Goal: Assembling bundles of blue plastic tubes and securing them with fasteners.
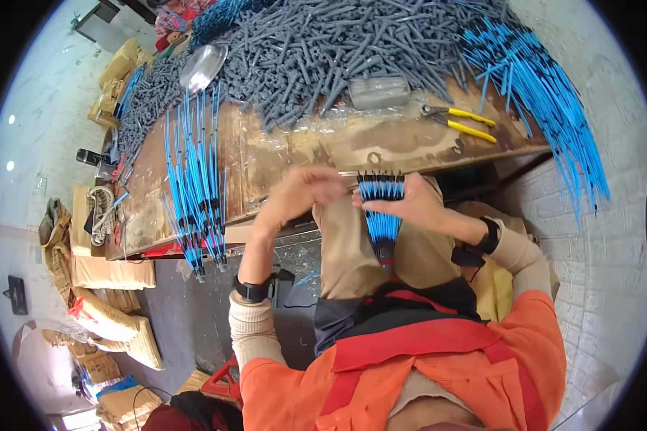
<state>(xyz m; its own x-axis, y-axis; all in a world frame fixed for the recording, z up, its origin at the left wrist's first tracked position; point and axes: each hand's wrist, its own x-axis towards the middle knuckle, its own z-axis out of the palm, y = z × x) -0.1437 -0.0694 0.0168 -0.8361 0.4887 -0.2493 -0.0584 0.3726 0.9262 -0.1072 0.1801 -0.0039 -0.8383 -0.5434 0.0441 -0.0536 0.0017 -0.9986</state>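
A fanned bundle of thin blue rods with black tips (384, 228) stands over my lap, its narrow end down between my thighs. My right hand (417, 202) is closed round the upper part of the bundle, thumb lying across the front. Just left of the black tips is my left hand (305, 192), its fingers curled and smeared by motion. Whether it holds anything I cannot make out. A thin pale strip (348, 174) shows between that hand and the bundle, at the table's edge.
The wooden table (266, 161) carries a big heap of grey plastic plugs (323, 50). More blue rod bundles (194, 179) lie left, with a large pile (535, 93) at right. Yellow-handled pliers (467, 121), a clear plastic box (379, 93) and a metal plate (203, 66) lie by the heap.
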